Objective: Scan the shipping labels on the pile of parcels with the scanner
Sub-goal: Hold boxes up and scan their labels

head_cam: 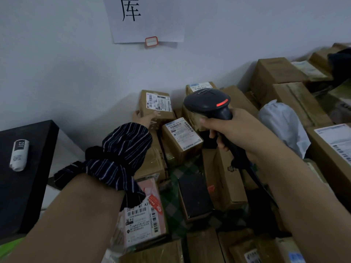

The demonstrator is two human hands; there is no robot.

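Centrally, the scanner (209, 104) is being gripped in the right hand (233, 128), a far labelled parcel (163, 113) being grasped by the left hand (145, 119).

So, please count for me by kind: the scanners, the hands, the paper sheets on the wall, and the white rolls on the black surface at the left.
Scanners: 1, the scanner
Hands: 2, the left hand gripping a carton, the right hand holding the scanner
Paper sheets: 1, the paper sheet
White rolls: 1, the white roll
Total: 5
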